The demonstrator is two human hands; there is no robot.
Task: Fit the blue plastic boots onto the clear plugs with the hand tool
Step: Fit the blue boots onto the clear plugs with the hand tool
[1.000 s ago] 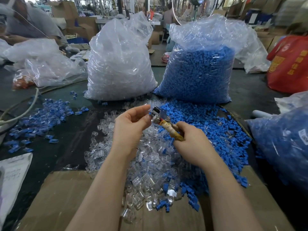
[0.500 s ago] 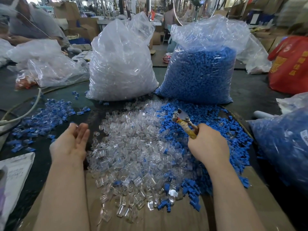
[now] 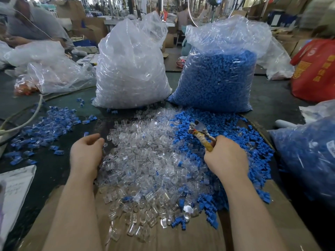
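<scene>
A heap of clear plugs (image 3: 145, 156) covers the middle of the work surface. Loose blue boots (image 3: 232, 131) lie in a heap to its right. My right hand (image 3: 226, 158) grips the taped handles of the hand tool (image 3: 199, 132), whose metal jaws point up and left over the blue boots. My left hand (image 3: 86, 153) rests at the left edge of the clear heap with its fingers curled down into the plugs; whether it holds one is hidden. A spread of fitted blue-and-clear pieces (image 3: 41, 131) lies at the far left.
A big bag of clear plugs (image 3: 130, 66) and a big bag of blue boots (image 3: 217, 73) stand behind the heaps. Cardboard (image 3: 181, 238) lies under my forearms. Another blue-filled bag (image 3: 308, 156) sits right, a red bag (image 3: 315, 69) far right, a cable (image 3: 27, 120) and paper (image 3: 14, 187) left.
My left hand left the tool, swung out open toward the left pile, then came back to the edge of the clear heap. My right hand lowered the tool over the blue boots.
</scene>
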